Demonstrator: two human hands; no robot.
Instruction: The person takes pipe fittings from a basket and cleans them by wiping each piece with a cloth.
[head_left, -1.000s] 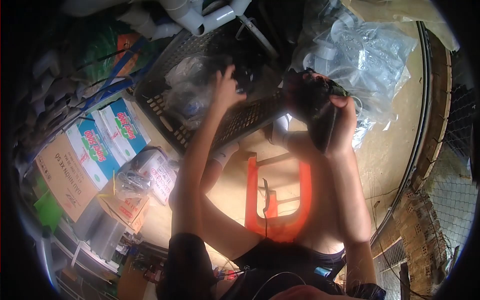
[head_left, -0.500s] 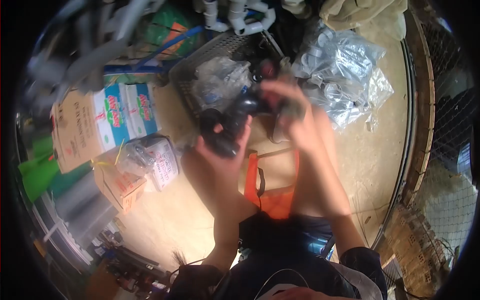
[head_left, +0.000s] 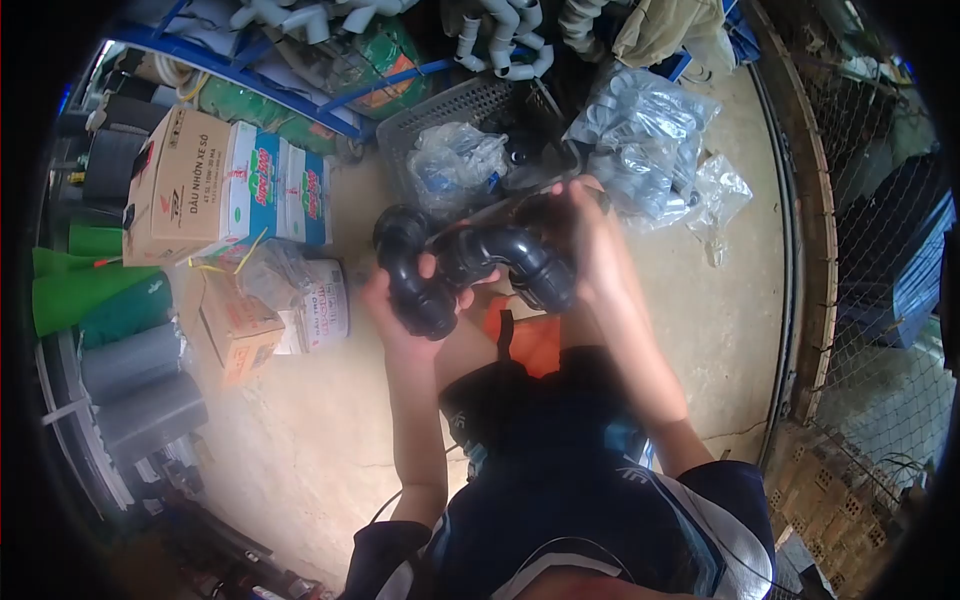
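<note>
My left hand point(head_left: 408, 318) is closed around a black plastic pipe elbow point(head_left: 402, 262), its thick end nut down at the palm. A second black pipe elbow point(head_left: 512, 258) lies against the first, with my left fingertips at its lower left end. My right hand point(head_left: 597, 245) curls over a dark, blurred pipe fitting point(head_left: 545, 208) just above the second elbow; much of that piece is hidden. Beyond both hands stands a grey plastic crate point(head_left: 400, 140) holding a crumpled clear bag point(head_left: 455, 165) and dark pieces. An orange object point(head_left: 535, 345) shows between my legs.
Clear bags of grey fittings point(head_left: 640, 130) lie on the floor to the right of the crate. Cardboard boxes point(head_left: 175, 190) and a white tub point(head_left: 325, 300) stand at left. White pipe fittings point(head_left: 500, 35) hang at the back. A wire mesh fence point(head_left: 860, 220) runs along the right.
My right hand has come back from the crate's right side toward the elbows, now with a dark piece. The elbows have turned and my left hand has shifted slightly lower left.
</note>
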